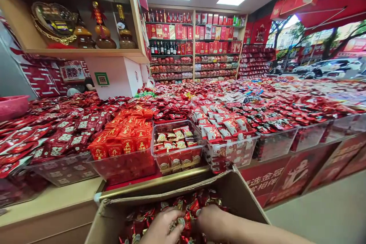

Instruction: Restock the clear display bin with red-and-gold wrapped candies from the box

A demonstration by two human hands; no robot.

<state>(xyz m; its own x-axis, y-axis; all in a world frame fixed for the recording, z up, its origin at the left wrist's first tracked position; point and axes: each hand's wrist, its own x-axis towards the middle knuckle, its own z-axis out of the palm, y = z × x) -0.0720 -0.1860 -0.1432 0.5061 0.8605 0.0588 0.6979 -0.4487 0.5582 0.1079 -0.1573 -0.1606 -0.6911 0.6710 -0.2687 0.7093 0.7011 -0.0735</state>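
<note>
An open cardboard box (248, 198) at the bottom centre holds many red and gold wrapped sweets (195, 206). My left hand (164, 227) is inside it, thumb and fingers curved around some gold and red sweets. To its right, my right hand (210, 221) reaches down among the sweets; its fingers are blurred and buried. Just beyond the box, a clear plastic bin (177, 156) holds red and cream-gold packets (178, 134), lower filled than the bins beside it.
Bins of orange-red packets (127, 137) and white-red packets (225, 126) flank the clear bin. A gold-edged counter rail (154, 183) lies behind the box. A shelf unit (137, 55) juts out at upper left, and a pink basket (13, 107) stands at far left.
</note>
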